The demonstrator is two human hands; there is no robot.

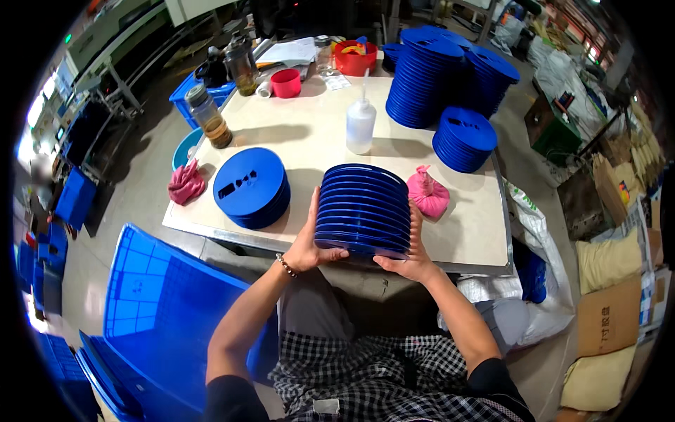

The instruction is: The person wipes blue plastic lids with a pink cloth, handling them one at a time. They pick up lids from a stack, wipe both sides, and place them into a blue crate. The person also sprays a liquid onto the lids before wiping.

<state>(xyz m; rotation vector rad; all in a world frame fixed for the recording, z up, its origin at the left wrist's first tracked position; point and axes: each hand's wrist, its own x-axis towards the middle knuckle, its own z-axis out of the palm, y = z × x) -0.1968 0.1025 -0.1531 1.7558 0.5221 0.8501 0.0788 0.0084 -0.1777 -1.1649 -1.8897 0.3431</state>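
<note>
Holding a stack of blue plastic discs (362,211) at the near edge of a cream-topped worktable (302,133), between left hand (308,246) and right hand (416,260). Spreading both hands wide, pressing in from opposite sides: bracing thumbs along the lower near edge, running fingers (311,219) up the flanks. Presenting disc rims as a column of dark bands, tilting slightly. Being unable to tell contact or clearance between stack underside and tabletop. Wearing a beaded bracelet (285,265) on the left wrist. Seeing a slotted-top disc pile (249,184) left of the held stack, with a crumpled pink cloth (187,183) near its far side; just beside the right hand, a pink tied bundle (428,195). Finding a translucent squeeze bottle (361,128) beyond the held stack, a short disc pile (465,141) farther right, then tall disc columns (425,77) behind. Noting a lidded jar of brown liquid (209,118) at the table's left side, a red cup (286,84) toward the back, and a large blue crate (169,309) below, on the left.
</note>
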